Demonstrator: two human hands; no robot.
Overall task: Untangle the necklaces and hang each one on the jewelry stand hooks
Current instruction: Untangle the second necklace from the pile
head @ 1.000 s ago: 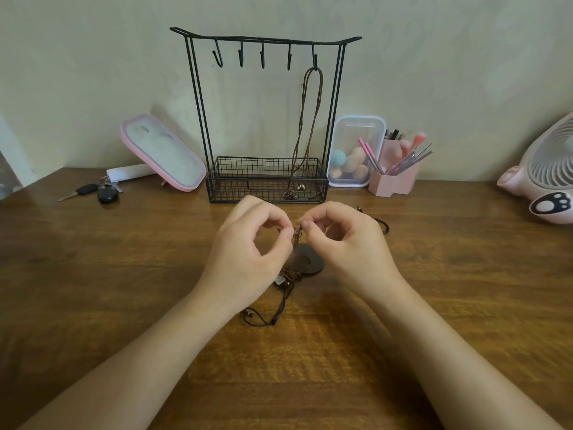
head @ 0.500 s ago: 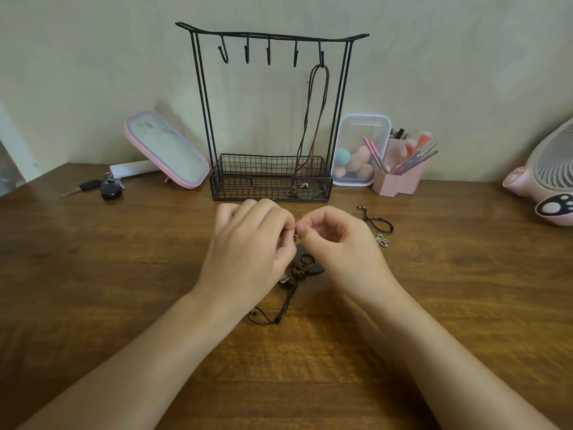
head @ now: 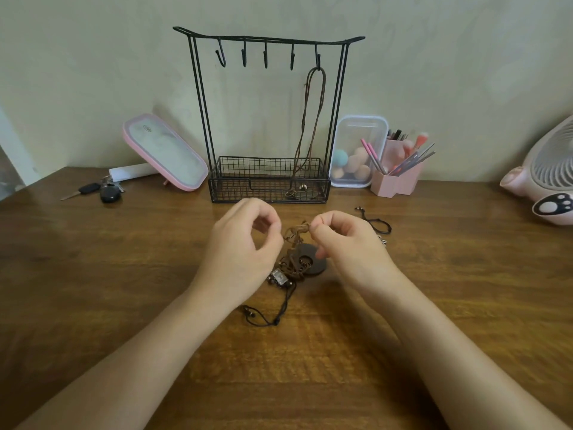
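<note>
Tangle of necklaces [head: 294,263] sits on the bench [head: 124,274] just in front of the jewelry stand [head: 200,103]. Right hand [head: 347,246] has a tight pinch grip on its brown knot [head: 302,228]. Left hand [head: 242,249] curls thumb to finger right beside it, maybe nipping a strand, can't tell. One brown necklace [head: 324,88] hangs off the rightmost hook [head: 317,58].

Fan [head: 548,181] cut by right edge; necklace tangle [head: 294,262] partly behind right hand [head: 350,249]; left hand [head: 242,252] pinch on it unclear

The jewelry stand [head: 238,189] is black, the necklaces [head: 294,259] brown, the mirror [head: 164,150] and fan [head: 552,181] pink.
</note>
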